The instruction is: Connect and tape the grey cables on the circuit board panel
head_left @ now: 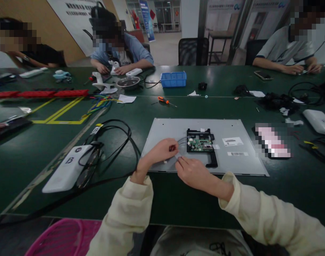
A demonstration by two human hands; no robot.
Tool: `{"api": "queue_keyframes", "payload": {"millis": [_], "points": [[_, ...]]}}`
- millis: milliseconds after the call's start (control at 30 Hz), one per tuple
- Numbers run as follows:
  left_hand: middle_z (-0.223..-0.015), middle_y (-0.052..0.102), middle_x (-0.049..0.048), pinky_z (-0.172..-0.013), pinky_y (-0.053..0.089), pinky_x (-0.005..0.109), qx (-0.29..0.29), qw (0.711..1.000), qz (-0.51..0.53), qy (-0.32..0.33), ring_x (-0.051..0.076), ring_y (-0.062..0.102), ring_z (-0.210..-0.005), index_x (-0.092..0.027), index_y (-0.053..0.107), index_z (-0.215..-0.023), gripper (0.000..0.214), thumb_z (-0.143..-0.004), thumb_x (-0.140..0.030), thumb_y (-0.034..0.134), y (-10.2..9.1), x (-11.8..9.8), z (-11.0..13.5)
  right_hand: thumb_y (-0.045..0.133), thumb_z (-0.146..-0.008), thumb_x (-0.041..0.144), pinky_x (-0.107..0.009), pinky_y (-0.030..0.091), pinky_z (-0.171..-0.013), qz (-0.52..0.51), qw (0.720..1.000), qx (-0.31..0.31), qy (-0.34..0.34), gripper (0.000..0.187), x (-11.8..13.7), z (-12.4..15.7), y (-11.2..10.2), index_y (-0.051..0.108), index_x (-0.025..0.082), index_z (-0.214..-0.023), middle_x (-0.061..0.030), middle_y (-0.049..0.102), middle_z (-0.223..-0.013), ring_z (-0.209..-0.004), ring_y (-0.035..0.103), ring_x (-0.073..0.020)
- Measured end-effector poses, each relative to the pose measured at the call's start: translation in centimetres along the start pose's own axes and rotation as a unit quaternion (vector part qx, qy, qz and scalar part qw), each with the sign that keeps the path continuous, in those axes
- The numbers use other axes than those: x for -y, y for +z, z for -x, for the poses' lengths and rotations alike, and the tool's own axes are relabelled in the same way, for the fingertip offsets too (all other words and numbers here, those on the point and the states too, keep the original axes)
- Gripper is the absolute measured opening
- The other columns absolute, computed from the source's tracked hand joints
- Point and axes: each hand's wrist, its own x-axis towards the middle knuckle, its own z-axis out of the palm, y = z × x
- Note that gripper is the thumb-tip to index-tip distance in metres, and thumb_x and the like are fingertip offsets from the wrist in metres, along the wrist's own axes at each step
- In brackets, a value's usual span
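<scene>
A grey metal panel point(231, 128) lies flat on the dark green table point(31, 156) in front of me. A green circuit board point(200, 143) in a black frame sits at its middle. My left hand point(158, 153) is closed in a pinch on a small red-tipped piece at the panel's near left part. My right hand point(195, 174) is closed too, pinching thin pale wires that run toward the board. Both hands nearly touch each other, just left of the board.
A white box point(68, 169) with black cables lies to my left. An orange-handled screwdriver point(164, 101), a blue tray point(173, 79) and a metal bowl point(128, 82) sit further back. Other people work along the far side. A pink basket point(61, 238) is at my knee.
</scene>
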Motion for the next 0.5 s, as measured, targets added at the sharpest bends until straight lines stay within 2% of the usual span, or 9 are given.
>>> {"api": "queue_keyframes", "payload": {"millis": [300, 500], "points": [[-0.068, 0.051, -0.0017, -0.061, 0.037, 0.023, 0.004, 1.000, -0.004, -0.015, 0.012, 0.048, -0.065, -0.016, 0.057, -0.071, 0.014, -0.081, -0.025, 0.053, -0.03, -0.40, -0.20, 0.043, -0.090, 0.009, -0.033, 0.052, -0.071, -0.006, 1.000, 0.015, 0.003, 0.018, 0.07, -0.07, -0.54, 0.060, 0.008, -0.096, -0.0180, 0.068, -0.098, -0.089, 0.064, -0.0238], [-0.068, 0.051, -0.0014, -0.062, 0.037, 0.024, -0.006, 1.000, -0.009, -0.013, 0.012, 0.048, -0.066, -0.017, 0.057, -0.071, 0.014, -0.081, -0.027, 0.053, 0.14, -0.33, -0.35, 0.042, -0.090, 0.009, -0.034, 0.052, -0.076, -0.016, 1.000, 0.017, 0.006, 0.020, -0.07, 0.03, -0.53, 0.061, 0.008, -0.097, -0.0189, 0.068, -0.101, -0.093, 0.064, -0.0232]]}}
